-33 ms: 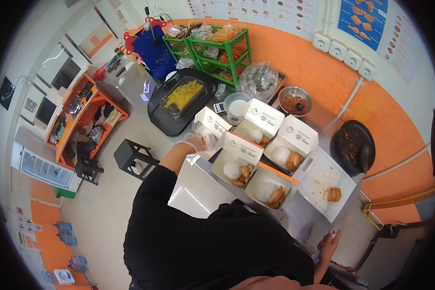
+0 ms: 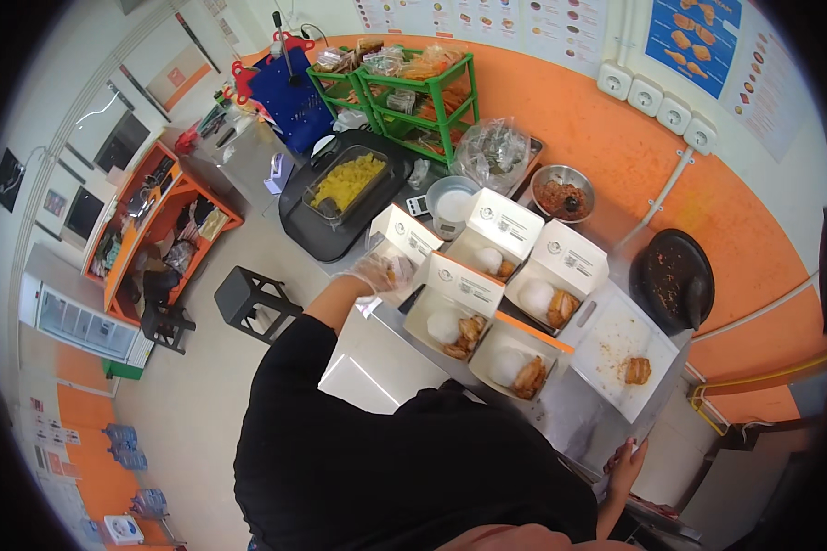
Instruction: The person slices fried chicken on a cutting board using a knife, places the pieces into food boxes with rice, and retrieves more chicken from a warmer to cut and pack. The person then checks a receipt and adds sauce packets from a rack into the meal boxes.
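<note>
My left hand (image 2: 374,274), in a clear plastic glove, reaches into the leftmost open meal box (image 2: 408,229). Its fingers close around a brown piece of fried chicken (image 2: 399,269), partly hidden by the glove and the box wall. My bare right hand (image 2: 625,462) is low at the right, by the counter's near edge, with its fingers curled; what they hold, if anything, cannot be made out. Several more boxes stand open beside the first, such as the front one (image 2: 560,346), each with a mound of white rice (image 2: 445,325) and chicken (image 2: 528,377).
A white cutting board (image 2: 606,332) bears one chicken piece. Behind stand a black stone mortar (image 2: 662,266), a steel bowl of red sambal (image 2: 560,196), a scale with a white tub (image 2: 452,207), a tray of yellow food (image 2: 348,184) and a green rack (image 2: 446,119). Stools (image 2: 248,296) are left.
</note>
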The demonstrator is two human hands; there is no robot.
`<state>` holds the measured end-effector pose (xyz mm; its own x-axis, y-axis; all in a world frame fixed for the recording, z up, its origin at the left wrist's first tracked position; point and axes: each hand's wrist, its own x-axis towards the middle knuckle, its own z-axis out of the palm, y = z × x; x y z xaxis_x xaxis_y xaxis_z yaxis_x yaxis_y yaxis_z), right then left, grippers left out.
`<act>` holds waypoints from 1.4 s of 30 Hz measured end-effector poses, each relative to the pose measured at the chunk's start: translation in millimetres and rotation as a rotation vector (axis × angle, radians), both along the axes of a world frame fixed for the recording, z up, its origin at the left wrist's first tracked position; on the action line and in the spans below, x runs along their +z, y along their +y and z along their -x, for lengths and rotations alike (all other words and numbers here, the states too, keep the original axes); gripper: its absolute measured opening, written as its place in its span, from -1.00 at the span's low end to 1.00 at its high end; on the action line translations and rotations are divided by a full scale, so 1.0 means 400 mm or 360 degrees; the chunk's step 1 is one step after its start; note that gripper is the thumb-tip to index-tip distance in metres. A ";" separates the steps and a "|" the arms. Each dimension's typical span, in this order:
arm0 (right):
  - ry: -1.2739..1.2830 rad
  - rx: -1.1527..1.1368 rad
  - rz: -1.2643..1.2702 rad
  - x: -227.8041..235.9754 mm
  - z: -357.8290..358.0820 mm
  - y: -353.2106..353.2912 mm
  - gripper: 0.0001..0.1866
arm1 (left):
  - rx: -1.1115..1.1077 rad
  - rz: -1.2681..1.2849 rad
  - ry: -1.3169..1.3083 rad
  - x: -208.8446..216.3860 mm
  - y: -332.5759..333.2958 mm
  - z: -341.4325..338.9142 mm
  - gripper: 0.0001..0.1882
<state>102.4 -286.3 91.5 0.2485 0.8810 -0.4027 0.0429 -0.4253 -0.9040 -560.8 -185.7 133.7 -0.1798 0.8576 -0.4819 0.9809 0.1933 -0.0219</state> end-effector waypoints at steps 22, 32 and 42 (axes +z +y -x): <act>-0.0115 -0.0352 -0.0034 -0.011 0.211 -0.099 -0.86 | -0.0769 -0.1521 -0.1031 0.059 -0.029 0.000 -0.76; -0.0882 -0.0214 0.0160 -0.111 -0.026 -0.178 -0.53 | -0.1329 -0.0974 -0.1530 0.201 0.004 -0.873 -0.47; -0.0670 0.0034 0.0148 -0.066 -0.144 -0.300 -0.59 | -0.0956 -0.0851 -0.0583 -0.275 0.203 -1.451 -0.33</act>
<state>159.9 -406.2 64.9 0.3903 0.8524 -0.3479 0.4094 -0.4992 -0.7637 19.5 -104.6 23.5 0.4608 0.8846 0.0719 0.8477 -0.4627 0.2595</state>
